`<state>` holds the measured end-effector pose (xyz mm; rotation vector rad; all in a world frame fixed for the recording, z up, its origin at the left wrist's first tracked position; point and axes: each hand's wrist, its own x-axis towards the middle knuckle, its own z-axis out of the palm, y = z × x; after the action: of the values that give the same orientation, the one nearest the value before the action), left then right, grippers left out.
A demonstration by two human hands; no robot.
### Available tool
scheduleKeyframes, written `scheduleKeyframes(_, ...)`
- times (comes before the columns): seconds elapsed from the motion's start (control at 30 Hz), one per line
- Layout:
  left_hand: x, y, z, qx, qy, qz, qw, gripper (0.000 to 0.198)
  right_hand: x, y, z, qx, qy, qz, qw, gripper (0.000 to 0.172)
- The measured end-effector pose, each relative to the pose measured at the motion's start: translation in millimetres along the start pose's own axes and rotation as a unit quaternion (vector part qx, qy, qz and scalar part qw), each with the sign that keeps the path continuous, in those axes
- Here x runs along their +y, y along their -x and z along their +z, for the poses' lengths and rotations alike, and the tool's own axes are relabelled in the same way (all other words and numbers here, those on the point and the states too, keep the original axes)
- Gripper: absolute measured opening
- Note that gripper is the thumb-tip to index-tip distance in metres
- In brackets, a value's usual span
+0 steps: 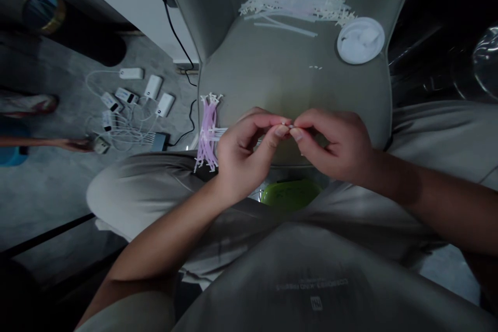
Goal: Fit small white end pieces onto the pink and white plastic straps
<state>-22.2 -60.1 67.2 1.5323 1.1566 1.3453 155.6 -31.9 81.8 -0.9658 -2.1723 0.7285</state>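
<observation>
My left hand (249, 150) and my right hand (334, 145) meet above the front of the chair seat, fingertips almost touching. Each is closed in a pinch of thumb and forefinger. Between the fingertips shows a tiny white piece (284, 123); the rest of it is hidden by the fingers. Just left of my left hand lies a bundle of thin purple tubes (209, 129) with white ends. Several white tubes (218, 134) cross it and run under that hand. Farther up the seat are a few tiny white bits (315, 67).
At the seat's back lie a pile of white and purple tubes (290, 4) and a round white dish (360, 40). A green container (291, 193) sits below the seat edge. Left on the floor are cabled white devices (153, 86), with another person's hand (75, 145) near them.
</observation>
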Motion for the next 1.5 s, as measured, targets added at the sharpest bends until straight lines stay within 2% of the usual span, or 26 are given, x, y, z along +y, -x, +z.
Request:
scheduleKeyframes(0.3, -1, 1, 0.9, 0.005, 0.004, 0.013, 1.0, 0.01, -1, -1, -1, -0.013, -0.029, -0.006, 0.999, 0.012)
scheduleKeyframes(0.6, 0, 1, -0.7, 0.001, -0.004, 0.002, 1.0, 0.011, -2, 0, -1, -0.018, -0.072, 0.02, 0.997, 0.014)
scheduleKeyframes(0.9, 2, 0, -3.1, -0.02, -0.002, 0.006, 1.0, 0.01, -2, -3, -4, -0.034, -0.088, 0.032, 0.995, 0.017)
scheduleKeyframes(1.1, 2, -2, -5.7, -0.037, -0.021, 0.011, 0.999, 0.011, -1, -4, -7, -0.067, -0.099, 0.041, 0.992, 0.018)
scheduleKeyframes(1.23, 3, -4, -7.1, -0.048, -0.049, 0.05, 0.996, 0.009, -1, -5, -7, -0.094, -0.176, 0.091, 0.976, 0.018)
scheduleKeyframes(1.37, 5, -6, -9.0, -0.05, -0.101, 0.112, 0.987, 0.007, -1, -7, -9, -0.142, -0.25, 0.146, 0.947, 0.02)
scheduleKeyframes(1.5, 5, -7, -11.4, -0.059, -0.149, 0.142, 0.977, 0.006, 0, -9, -11, -0.162, -0.321, 0.176, 0.916, 0.017)
